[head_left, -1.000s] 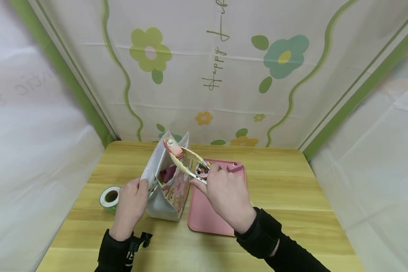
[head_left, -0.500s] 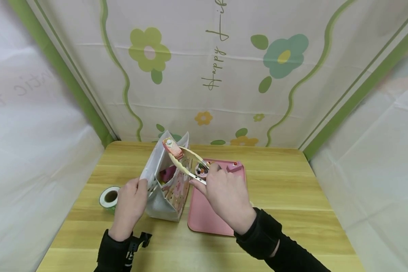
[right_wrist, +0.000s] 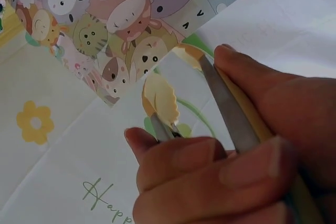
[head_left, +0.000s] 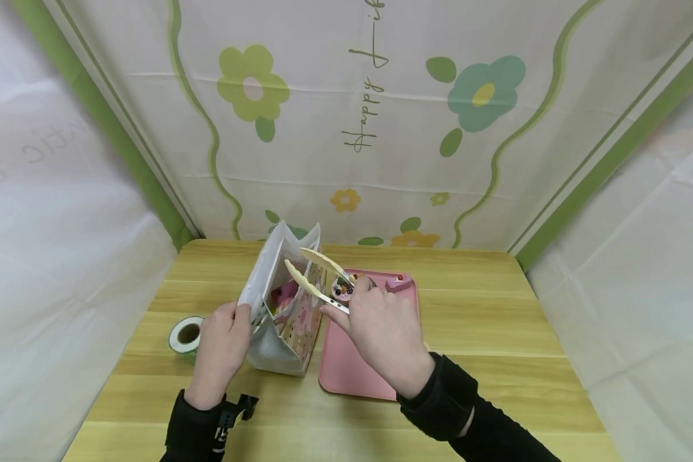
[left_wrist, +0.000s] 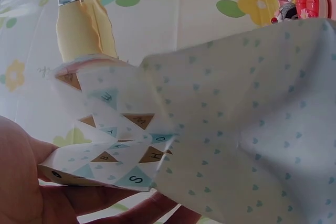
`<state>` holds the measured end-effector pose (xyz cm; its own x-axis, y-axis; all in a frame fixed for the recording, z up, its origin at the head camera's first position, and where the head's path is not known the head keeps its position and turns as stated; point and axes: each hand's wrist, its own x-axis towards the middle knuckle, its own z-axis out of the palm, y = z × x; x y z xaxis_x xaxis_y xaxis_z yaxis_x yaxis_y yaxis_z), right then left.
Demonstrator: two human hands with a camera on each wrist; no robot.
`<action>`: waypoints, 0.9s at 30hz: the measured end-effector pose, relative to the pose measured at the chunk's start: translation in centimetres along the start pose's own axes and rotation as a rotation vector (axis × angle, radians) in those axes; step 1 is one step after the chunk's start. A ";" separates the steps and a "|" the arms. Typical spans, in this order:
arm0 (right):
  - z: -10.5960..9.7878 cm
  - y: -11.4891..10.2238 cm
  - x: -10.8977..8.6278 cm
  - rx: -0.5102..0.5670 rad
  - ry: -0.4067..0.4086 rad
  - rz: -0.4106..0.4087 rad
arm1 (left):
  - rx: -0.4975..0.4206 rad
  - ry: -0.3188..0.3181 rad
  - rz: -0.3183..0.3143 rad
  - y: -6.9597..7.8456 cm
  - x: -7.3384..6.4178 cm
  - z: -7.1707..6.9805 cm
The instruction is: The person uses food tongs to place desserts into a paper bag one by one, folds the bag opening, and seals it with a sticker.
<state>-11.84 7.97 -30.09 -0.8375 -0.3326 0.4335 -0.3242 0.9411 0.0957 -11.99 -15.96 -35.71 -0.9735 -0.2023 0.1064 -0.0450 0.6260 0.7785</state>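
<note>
My left hand (head_left: 222,346) pinches the near left rim of an upright paper gift bag (head_left: 274,356), whose mouth gapes. In the left wrist view the bag's lining (left_wrist: 210,108) shows small hearts; cartoon animals cover its outer side (right_wrist: 128,19) in the right wrist view. With curled fingers my right hand (head_left: 387,330) grips metal food tongs (head_left: 306,281) with cream scalloped tips. These tips (right_wrist: 163,100) stand apart over the bag's mouth, nothing visible between them in the head view. Inside the bag lie purple-pink and yellow pieces (head_left: 285,292), partly hidden by its wall.
Right of the bag lies a pink tray (head_left: 355,369) bearing a round berry-topped cake (head_left: 342,290) and a pink cake slice (head_left: 399,283) near its far edge. A roll of tape or labels (head_left: 185,337) stands left, behind my left hand. Printed cloth (head_left: 404,192) walls the wooden table.
The tongs have parted and the pinkish-red cake slice between them is gone from their tips. More pink and yellow shows inside the bag. Both hands have stayed nearly still.
</note>
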 end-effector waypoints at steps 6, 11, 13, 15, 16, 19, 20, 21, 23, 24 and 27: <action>0.2 0.1 -0.5 0.068 0.011 -0.008 | 0.000 0.006 0.011 0.0 0.0 -0.1; 0.8 0.0 -1.9 0.201 -0.072 0.077 | -0.007 -0.004 0.009 0.0 -0.1 -0.1; 1.0 -0.2 -2.6 0.245 -0.110 0.132 | -0.009 -0.001 0.009 -0.1 -0.1 -0.1; 1.0 -0.3 -3.2 0.280 -0.150 0.186 | -0.010 0.005 0.010 -0.1 -0.2 -0.2; 0.9 -0.3 -3.4 0.304 -0.171 0.215 | -0.011 0.006 0.009 -0.1 -0.3 -0.2; 0.6 -0.1 -4.2 0.337 -0.200 0.279 | -0.015 0.003 0.007 -0.1 -0.4 -0.3; 0.6 0.0 -4.5 0.347 -0.200 0.298 | -0.018 0.001 0.007 -0.1 -0.5 -0.3; 0.5 0.2 -4.8 0.359 -0.195 0.318 | -0.020 -0.003 0.008 -0.1 -0.5 -0.3; 0.7 0.4 -5.4 0.385 -0.179 0.362 | -0.027 -0.008 0.014 -0.1 -0.5 -0.2; 0.8 0.5 -5.8 0.399 -0.173 0.385 | -0.030 -0.011 0.017 -0.2 -0.5 -0.2; 1.7 1.0 -7.0 0.442 -0.174 0.467 | -0.033 -0.013 0.018 -0.2 -0.4 -0.1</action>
<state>-7.09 11.14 -34.57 -0.9804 0.0644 0.1861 -0.0290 0.8876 -0.4598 -11.52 -16.10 -35.87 -0.9769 -0.1815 0.1129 -0.0201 0.6039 0.7968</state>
